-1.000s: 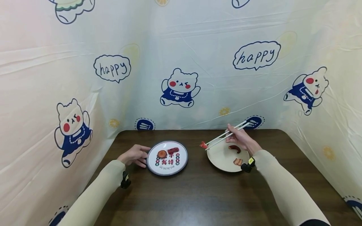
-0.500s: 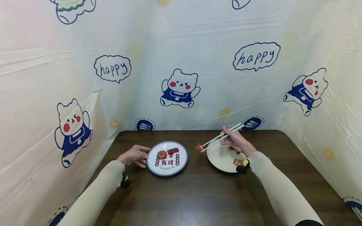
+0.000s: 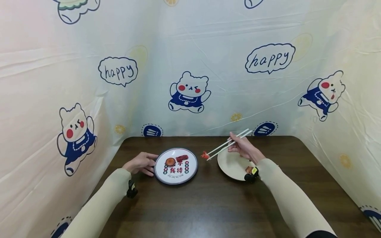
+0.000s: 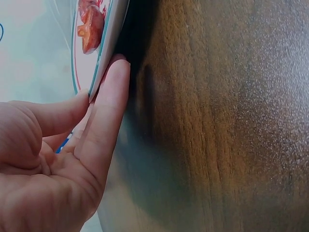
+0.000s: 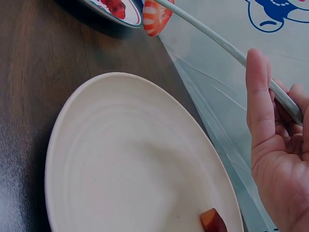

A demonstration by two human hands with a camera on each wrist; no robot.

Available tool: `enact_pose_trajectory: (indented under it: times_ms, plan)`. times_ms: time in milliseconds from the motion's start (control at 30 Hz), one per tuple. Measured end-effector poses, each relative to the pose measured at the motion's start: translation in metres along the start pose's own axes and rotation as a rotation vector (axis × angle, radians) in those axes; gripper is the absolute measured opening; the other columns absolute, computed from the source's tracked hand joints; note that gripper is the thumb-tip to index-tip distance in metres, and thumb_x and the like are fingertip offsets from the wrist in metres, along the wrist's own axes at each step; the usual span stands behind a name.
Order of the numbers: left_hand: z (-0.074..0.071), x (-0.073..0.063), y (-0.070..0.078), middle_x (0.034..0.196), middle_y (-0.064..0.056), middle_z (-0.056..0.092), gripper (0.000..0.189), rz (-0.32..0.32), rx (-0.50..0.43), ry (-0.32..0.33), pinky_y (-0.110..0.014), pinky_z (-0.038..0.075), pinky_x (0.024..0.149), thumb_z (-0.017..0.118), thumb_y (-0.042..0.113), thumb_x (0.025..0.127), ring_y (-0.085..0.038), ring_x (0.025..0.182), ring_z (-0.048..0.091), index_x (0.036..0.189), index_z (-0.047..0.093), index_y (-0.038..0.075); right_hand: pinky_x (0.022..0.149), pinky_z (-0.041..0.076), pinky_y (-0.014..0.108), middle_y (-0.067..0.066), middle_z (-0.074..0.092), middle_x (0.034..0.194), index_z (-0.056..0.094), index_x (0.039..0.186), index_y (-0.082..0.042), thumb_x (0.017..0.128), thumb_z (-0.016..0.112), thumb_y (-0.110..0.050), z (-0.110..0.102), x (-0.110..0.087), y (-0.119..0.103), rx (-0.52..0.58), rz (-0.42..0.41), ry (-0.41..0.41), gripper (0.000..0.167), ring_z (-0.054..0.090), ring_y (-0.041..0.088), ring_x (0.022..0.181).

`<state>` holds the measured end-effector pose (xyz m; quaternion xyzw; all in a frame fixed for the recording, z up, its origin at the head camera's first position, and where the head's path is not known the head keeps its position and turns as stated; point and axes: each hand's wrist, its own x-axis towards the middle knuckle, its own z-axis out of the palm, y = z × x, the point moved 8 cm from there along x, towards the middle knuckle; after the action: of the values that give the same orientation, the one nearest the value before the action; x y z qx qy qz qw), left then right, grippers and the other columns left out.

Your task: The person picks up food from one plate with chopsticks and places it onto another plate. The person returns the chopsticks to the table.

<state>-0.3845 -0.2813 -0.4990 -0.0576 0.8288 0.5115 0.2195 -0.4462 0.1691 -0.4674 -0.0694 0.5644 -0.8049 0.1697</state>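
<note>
My right hand [image 3: 244, 148] holds a pair of pale chopsticks [image 3: 219, 146]. An orange-and-white shrimp [image 3: 204, 155] is caught at their tips, over the gap between the two plates; its stripes show in the right wrist view. Under this hand lies a cream plate [image 3: 230, 166]. My left hand [image 3: 141, 164] pinches the left rim of a white printed plate [image 3: 162, 177], thumb on top and fingers beneath in the left wrist view. On that plate are a round brown food piece [image 3: 170, 162] and a reddish-brown food piece [image 3: 182, 158].
A small pinkish-brown food piece [image 3: 248, 169] sits on the cream plate beside my wrist. The right wrist view shows a dark red-brown piece [image 5: 213, 221] at that plate's edge. A printed curtain [image 3: 190, 59] surrounds the dark wooden table [image 3: 190, 208].
The right hand has moved left, carrying the shrimp in the chopsticks from the cream plate's edge toward the printed plate. The left hand and its plate stay in place.
</note>
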Motion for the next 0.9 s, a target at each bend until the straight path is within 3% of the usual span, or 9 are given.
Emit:
enact_pose_trajectory:
  times_ms: [567, 900]
  plan:
    - [0.000, 0.003, 0.002, 0.118, -0.026, 0.063, 0.056, 0.005, 0.002, -0.005, -0.044, 0.067, 0.076, 0.056, -0.001, 0.104, -0.029, 0.081, 0.072, 0.158, 0.041, -0.005, 0.063, 0.065, 0.029, 0.009, 0.068, 0.077, 0.063, 0.093, -0.004, 0.113, 0.048, -0.031, 0.015, 0.013, 0.016, -0.013, 0.018, 0.019, 0.037, 0.070, 0.016, 0.059]
    - [-0.001, 0.000, 0.001, 0.116, -0.025, 0.064, 0.056, 0.023, 0.013, 0.000, -0.043, 0.067, 0.075, 0.058, 0.000, 0.104, -0.029, 0.080, 0.072, 0.157, 0.041, -0.007, 0.065, 0.066, 0.031, 0.009, 0.070, 0.076, 0.063, 0.098, 0.001, 0.113, 0.049, -0.031, 0.030, 0.018, 0.023, -0.021, 0.036, 0.005, 0.038, 0.071, 0.016, 0.059]
